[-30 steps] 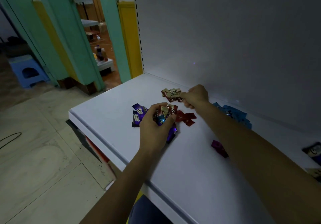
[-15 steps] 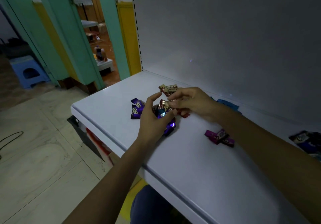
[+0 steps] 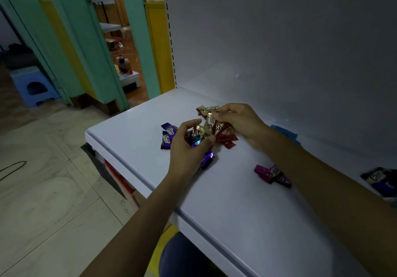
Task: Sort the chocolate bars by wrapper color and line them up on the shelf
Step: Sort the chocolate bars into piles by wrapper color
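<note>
My left hand (image 3: 187,147) grips a mixed bunch of chocolate bars (image 3: 199,139) with gold, blue and purple wrappers above the white shelf (image 3: 225,201). My right hand (image 3: 238,122) pinches a gold-and-red bar (image 3: 211,124) at the top of that bunch. Gold bars (image 3: 204,110) lie just behind the hands. Two purple bars (image 3: 167,136) lie left of my left hand. Red bars (image 3: 227,140) lie under my right hand. Magenta bars (image 3: 272,174) sit to the right, and blue bars (image 3: 285,132) lie by the back panel.
Dark blue bars (image 3: 380,180) lie at the far right of the shelf. The shelf's front edge (image 3: 133,169) runs diagonally, with tiled floor (image 3: 43,190) to the left. A blue stool (image 3: 34,85) and green door frames (image 3: 90,46) stand beyond.
My right hand came back from the gold bars at the rear to the bunch in my left hand and now pinches a gold-and-red bar, lifting it a little.
</note>
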